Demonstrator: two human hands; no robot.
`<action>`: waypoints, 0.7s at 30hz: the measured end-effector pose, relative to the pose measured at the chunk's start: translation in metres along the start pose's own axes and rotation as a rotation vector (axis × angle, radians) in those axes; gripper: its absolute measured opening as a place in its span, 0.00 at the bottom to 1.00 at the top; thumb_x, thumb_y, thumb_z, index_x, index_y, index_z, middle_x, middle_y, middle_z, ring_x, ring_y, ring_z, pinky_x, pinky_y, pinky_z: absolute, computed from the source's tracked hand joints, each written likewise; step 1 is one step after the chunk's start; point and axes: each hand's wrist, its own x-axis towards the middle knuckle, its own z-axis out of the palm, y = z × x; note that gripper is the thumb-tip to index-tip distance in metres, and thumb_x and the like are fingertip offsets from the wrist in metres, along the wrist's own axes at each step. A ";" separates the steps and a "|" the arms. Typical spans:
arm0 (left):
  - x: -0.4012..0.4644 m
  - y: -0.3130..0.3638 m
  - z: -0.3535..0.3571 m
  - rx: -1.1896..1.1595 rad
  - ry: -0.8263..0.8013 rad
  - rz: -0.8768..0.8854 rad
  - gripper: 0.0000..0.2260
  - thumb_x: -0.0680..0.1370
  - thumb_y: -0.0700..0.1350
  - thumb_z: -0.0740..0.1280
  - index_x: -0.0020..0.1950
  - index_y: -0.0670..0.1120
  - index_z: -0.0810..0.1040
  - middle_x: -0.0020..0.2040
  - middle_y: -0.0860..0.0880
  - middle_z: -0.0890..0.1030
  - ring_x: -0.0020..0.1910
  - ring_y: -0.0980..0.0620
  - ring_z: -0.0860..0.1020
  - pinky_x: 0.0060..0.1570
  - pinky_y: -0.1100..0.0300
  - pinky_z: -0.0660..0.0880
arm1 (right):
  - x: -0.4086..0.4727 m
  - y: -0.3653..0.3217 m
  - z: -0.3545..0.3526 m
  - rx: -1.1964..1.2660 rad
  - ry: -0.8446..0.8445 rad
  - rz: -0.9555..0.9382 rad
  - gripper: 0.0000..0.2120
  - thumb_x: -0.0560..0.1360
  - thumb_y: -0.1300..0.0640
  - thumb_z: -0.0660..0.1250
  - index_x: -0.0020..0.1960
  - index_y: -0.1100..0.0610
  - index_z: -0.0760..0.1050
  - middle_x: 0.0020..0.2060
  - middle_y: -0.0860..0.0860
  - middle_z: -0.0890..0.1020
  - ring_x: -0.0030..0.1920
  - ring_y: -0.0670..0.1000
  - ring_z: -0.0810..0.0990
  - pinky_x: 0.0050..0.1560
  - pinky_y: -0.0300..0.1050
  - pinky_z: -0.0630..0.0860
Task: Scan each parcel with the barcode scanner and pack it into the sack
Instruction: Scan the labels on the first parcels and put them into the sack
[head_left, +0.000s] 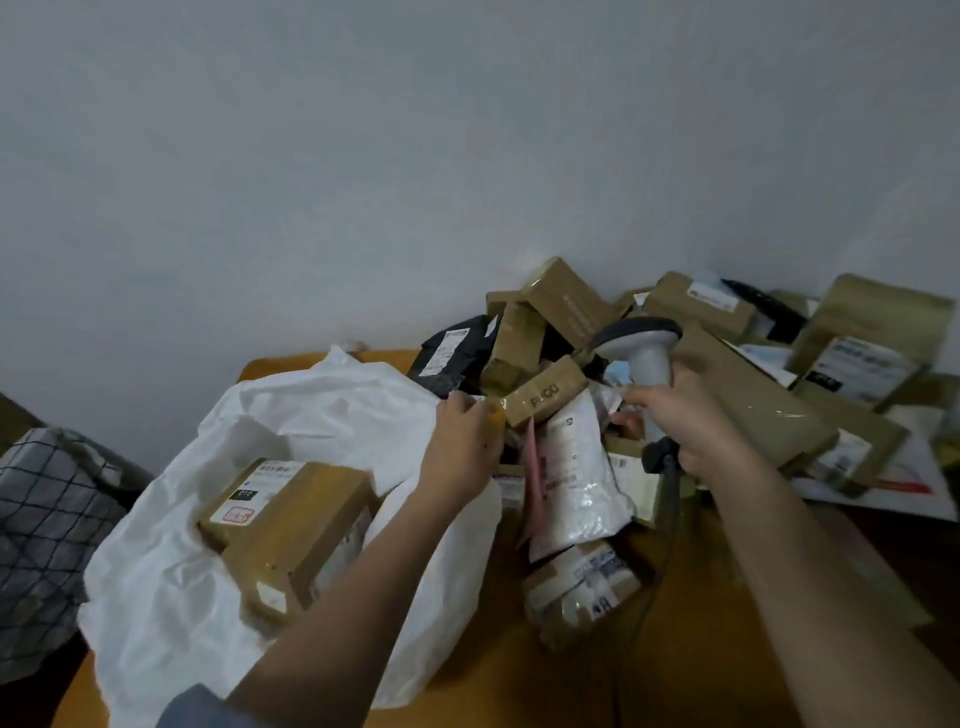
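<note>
A grey barcode scanner (641, 345) stands upright in my right hand (685, 418), which grips its handle over the parcel pile; its cable hangs down below. My left hand (465, 444) holds the near end of a small brown cardboard parcel (548, 397) at the pile's front edge. The white sack (332, 415) lies open on the left of the table, with a taped brown box (291, 525) inside it. A white plastic mailer (571, 473) lies just under the held parcel.
A heap of several brown boxes (737, 395) and a black mailer (452, 356) fills the table's back right against the grey wall. A labelled parcel (582, 587) sits on the orange table (701, 649). A checked fabric bundle (47, 525) lies at far left.
</note>
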 end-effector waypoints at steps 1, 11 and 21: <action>0.003 0.010 0.010 -0.011 -0.040 0.026 0.13 0.78 0.44 0.66 0.63 0.44 0.77 0.59 0.43 0.73 0.60 0.43 0.70 0.53 0.55 0.71 | 0.001 0.000 -0.008 0.003 0.013 0.004 0.10 0.76 0.65 0.67 0.56 0.57 0.73 0.45 0.57 0.80 0.27 0.45 0.82 0.23 0.36 0.74; 0.013 0.040 0.094 0.390 -0.329 -0.212 0.14 0.78 0.51 0.65 0.61 0.46 0.76 0.59 0.45 0.76 0.59 0.45 0.71 0.57 0.53 0.71 | 0.030 0.019 -0.054 -0.007 -0.003 0.017 0.10 0.76 0.59 0.69 0.53 0.48 0.73 0.46 0.55 0.82 0.33 0.47 0.85 0.29 0.39 0.77; 0.025 0.037 0.082 0.086 -0.233 -0.432 0.16 0.79 0.44 0.62 0.30 0.47 0.69 0.29 0.50 0.71 0.31 0.52 0.74 0.24 0.63 0.63 | 0.046 0.026 -0.054 0.035 -0.085 0.050 0.09 0.76 0.61 0.69 0.54 0.52 0.73 0.45 0.54 0.81 0.31 0.46 0.84 0.30 0.38 0.76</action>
